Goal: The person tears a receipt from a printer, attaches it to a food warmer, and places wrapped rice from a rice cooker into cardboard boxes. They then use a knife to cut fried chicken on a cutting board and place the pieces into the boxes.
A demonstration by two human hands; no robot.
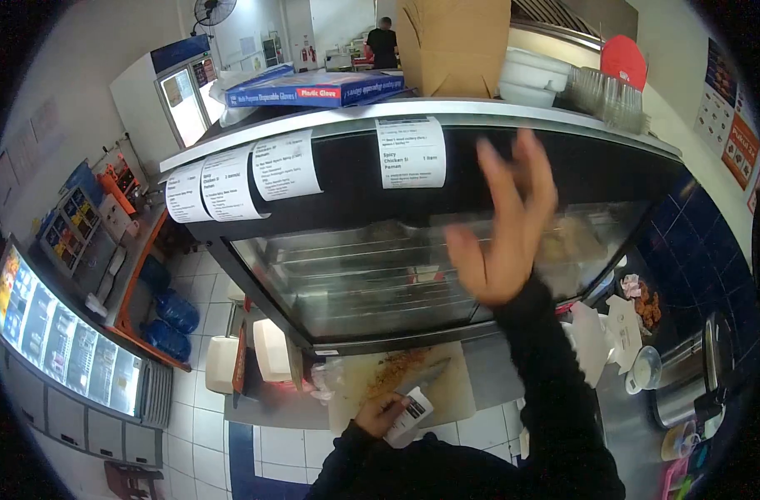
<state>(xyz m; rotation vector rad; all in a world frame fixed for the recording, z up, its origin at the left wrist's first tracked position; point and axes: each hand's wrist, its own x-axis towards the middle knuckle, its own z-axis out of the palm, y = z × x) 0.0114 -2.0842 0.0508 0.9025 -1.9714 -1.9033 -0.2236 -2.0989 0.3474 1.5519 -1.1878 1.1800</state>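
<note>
My left hand [376, 416] is closed on a white printed order slip [411, 414], low over the cutting board's near edge. My right hand [511, 229] is raised with fingers apart and nothing in it, slightly blurred, in front of the black-framed display cabinet [355, 208]. To the left of that hand, another order slip [411, 158] hangs from the cabinet's top edge. Farther left hang several more order slips [285, 165]. On the cutting board [455, 396] lie chopped brown food [396, 368] and a knife [432, 372].
Atop the cabinet stand glove boxes [317, 90], a cardboard box [453, 50], white containers [534, 73] and clear cups [605, 93]. Open white boxes [277, 350] sit left of the board. Fried pieces [647, 308] and a metal pot [680, 392] are at right. A person [382, 46] stands far behind.
</note>
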